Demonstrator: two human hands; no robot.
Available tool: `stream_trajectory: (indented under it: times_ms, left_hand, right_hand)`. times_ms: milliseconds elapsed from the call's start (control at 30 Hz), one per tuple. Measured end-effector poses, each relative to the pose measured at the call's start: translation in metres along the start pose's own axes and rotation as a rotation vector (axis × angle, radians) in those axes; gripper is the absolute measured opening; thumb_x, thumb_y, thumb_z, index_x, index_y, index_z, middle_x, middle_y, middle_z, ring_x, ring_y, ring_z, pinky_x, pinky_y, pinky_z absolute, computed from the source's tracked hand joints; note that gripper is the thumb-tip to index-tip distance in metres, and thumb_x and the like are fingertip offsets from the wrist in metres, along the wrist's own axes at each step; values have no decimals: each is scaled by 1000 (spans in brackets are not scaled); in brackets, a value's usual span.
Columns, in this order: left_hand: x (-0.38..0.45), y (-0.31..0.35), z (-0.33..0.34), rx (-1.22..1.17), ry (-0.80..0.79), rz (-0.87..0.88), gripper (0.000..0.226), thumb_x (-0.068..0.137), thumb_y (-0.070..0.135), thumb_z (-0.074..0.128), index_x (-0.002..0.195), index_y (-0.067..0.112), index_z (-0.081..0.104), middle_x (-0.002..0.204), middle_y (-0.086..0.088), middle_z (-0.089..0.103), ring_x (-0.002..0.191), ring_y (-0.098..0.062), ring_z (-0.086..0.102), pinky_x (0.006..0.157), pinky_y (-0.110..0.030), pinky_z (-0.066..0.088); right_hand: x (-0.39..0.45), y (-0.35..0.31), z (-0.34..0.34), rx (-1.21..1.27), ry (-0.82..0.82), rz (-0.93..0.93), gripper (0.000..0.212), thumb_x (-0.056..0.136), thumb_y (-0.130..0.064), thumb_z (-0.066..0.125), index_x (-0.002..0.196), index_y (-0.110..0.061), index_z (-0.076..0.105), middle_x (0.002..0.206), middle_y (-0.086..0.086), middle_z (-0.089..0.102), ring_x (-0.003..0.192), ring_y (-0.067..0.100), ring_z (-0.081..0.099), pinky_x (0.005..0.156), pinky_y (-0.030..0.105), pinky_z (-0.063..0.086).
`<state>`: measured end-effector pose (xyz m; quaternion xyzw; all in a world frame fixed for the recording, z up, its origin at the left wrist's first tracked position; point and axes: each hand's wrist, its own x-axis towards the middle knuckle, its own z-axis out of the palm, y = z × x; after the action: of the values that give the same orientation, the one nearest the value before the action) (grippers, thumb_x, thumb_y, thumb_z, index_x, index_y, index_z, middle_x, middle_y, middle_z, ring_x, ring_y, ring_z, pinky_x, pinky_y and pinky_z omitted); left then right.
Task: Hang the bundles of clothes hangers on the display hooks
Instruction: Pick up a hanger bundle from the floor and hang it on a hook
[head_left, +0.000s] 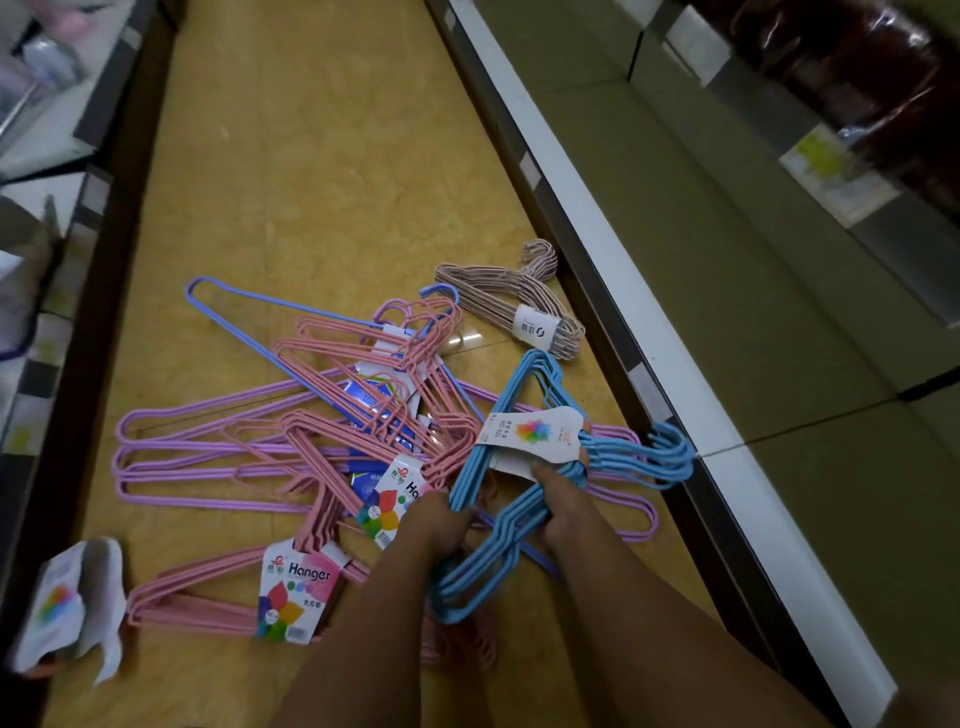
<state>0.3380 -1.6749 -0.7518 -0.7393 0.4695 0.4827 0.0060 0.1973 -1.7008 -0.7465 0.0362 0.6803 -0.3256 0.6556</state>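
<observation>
A yellow marbled floor (322, 156) runs as an aisle between two shelving units. On it lies a tangled heap: purple hanger bundles (171, 457) lowest, pink hanger bundles (322, 358) with "Hanger" labels across them, and one long blue-violet hanger (244, 332). A beige hanger bundle (493, 296) lies apart, just beside the floor's right edge. White torn packaging (72, 608) sits near the left edge.

Both bare forearms reach forward and down, side by side; the left hand (435, 522) is curled in a fist-like grip, the right hand (563, 501) clenched, thumb extended forward
</observation>
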Motion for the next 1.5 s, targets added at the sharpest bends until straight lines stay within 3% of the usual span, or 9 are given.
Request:
stream_trajectory:
  times_ms: [133,267,400,633,800,1067,1233,1333,1500]
  left_hand:
    - [-8,7,-9,-59,-39,-27,45,95,45,49,104,3,64,95,-17,67,85,-29,64,74,-33,51]
    - [-18,22,-5,-35,-18,25,53,100,45,35,117,3,61,122,-20,60,112,-33,57,92,-33,43]
    - [-27,46,-19,9,143,141,36,99,34,42,118,7,56,121,-17,61,112,-32,55,88,-34,43]
    - [-34,79,-47,29,293,241,52,90,11,46,141,12,39,139,-13,48,127,-31,46,99,-38,40]
    - [-68,102,-65,32,325,290,66,85,12,53,146,15,29,145,-11,38,132,-31,37,103,-44,40]
    - [-154,107,-142,191,473,255,55,75,29,41,119,0,56,117,-25,57,109,-45,55,89,-45,45]
    - [-240,120,-204,380,323,172,51,84,19,53,134,20,39,134,-9,47,123,-33,44,97,-39,38]
    - [-283,123,-233,265,259,116,60,83,24,59,136,24,32,129,-7,54,117,-33,52,95,-41,41]
    - [-357,134,-286,15,542,88,45,83,13,60,125,24,46,110,-6,64,102,-32,59,70,-36,43]
  right_hand:
    - [-33,-18,20,74,48,-19,32,97,-6,48,128,0,48,127,18,53,118,37,51,91,43,44]
    - [-44,-24,25,8,170,-234,40,89,-7,58,128,-6,48,126,15,57,104,34,60,75,39,52]
    - [-69,-32,8,-528,533,-423,44,84,-31,66,119,-8,52,116,15,61,106,36,59,82,36,48]
    - [-96,-63,-16,-1098,593,-788,36,77,-34,68,103,-18,50,99,4,61,91,27,62,75,33,49]
    - [-149,-87,-13,-1374,571,-940,35,78,-37,65,108,-23,52,104,-3,60,102,20,55,90,35,36]
    - [-277,-131,0,-1653,307,-1086,30,83,-28,59,113,-32,55,114,-11,60,113,14,47,108,35,19]
    - [-368,-158,26,-1641,85,-1102,30,83,-21,57,113,-27,59,112,-6,62,114,15,45,107,30,21]
    - [-412,-166,42,-1651,56,-1140,34,81,-15,54,113,-26,61,109,-5,64,110,15,48,107,29,21]
    - [-479,-171,75,-1582,16,-1179,32,78,-8,57,103,-28,61,99,-5,66,100,20,56,93,32,37]
